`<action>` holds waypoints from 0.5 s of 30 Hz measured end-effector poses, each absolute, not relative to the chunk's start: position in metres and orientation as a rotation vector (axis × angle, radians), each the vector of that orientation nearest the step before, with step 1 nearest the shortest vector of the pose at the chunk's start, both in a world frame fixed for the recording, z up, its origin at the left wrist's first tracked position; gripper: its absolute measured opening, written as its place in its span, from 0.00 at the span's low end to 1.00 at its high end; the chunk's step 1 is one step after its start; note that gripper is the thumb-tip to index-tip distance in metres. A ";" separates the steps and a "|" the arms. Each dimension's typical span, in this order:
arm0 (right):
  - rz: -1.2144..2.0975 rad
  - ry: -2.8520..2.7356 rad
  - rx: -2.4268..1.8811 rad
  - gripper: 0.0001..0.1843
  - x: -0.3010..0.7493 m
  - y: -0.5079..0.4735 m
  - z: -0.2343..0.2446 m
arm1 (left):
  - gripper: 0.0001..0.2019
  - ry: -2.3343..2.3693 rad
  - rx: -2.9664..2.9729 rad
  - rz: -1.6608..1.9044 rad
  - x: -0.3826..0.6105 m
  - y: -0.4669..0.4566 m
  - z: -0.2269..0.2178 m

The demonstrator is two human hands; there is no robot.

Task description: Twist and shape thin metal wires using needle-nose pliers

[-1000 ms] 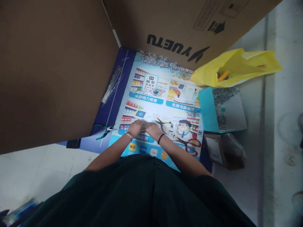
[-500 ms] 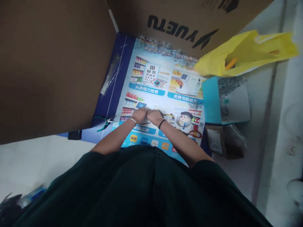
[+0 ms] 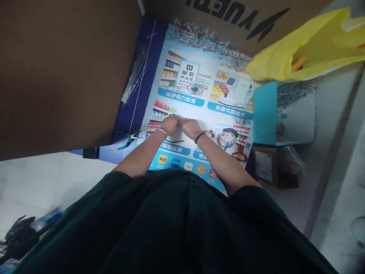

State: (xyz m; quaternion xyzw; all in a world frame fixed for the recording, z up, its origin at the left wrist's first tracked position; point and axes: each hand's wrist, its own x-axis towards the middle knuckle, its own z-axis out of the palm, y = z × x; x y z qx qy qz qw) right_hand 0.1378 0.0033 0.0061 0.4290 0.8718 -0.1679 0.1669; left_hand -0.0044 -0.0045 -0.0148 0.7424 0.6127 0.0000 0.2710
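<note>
My left hand (image 3: pixel 170 124), with a silver bracelet at the wrist, is closed over the middle of a printed poster (image 3: pixel 196 110). Close beside it, my right hand (image 3: pixel 191 128), wearing a black band, is closed too. A small dark sliver shows between the fingertips, too little to name. To the left lie green-handled pliers (image 3: pixel 127 139), jaws toward my hands. Scissors with red handles (image 3: pixel 239 156) rest on the poster by my right forearm, partly hidden. A bundle of thin clear strips or wires (image 3: pixel 134 82) lies on the blue border further off.
Tall cardboard (image 3: pixel 57 76) walls the left, and a printed cardboard panel (image 3: pixel 234 23) the far side. On the right are a yellow bag (image 3: pixel 273 61), an open light-blue box (image 3: pixel 264 114) holding clear tangled pieces, and a small brown box (image 3: pixel 264 165). Clear tangled pieces (image 3: pixel 205 38) line the poster's far edge.
My hands have drawn slightly apart, from touching to a narrow gap, both still closed. The whole view has shifted a little; the objects around look unmoved.
</note>
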 end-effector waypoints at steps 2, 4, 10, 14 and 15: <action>-0.467 2.507 1.255 0.13 0.141 0.004 0.005 | 0.09 1.658 1.992 0.045 -0.007 -0.003 -0.017; -0.468 2.538 1.294 0.11 0.147 0.003 0.005 | 0.09 1.662 1.978 0.100 -0.011 -0.004 -0.017; -0.487 2.568 1.522 0.14 0.179 -0.016 0.001 | 0.11 1.727 1.902 0.291 -0.029 -0.026 -0.017; -0.490 2.528 1.664 0.15 0.196 -0.026 -0.005 | 0.11 1.745 1.857 0.349 -0.032 -0.045 -0.021; -0.484 2.517 1.694 0.14 0.198 -0.027 -0.005 | 0.11 1.745 1.850 0.354 -0.032 -0.048 -0.022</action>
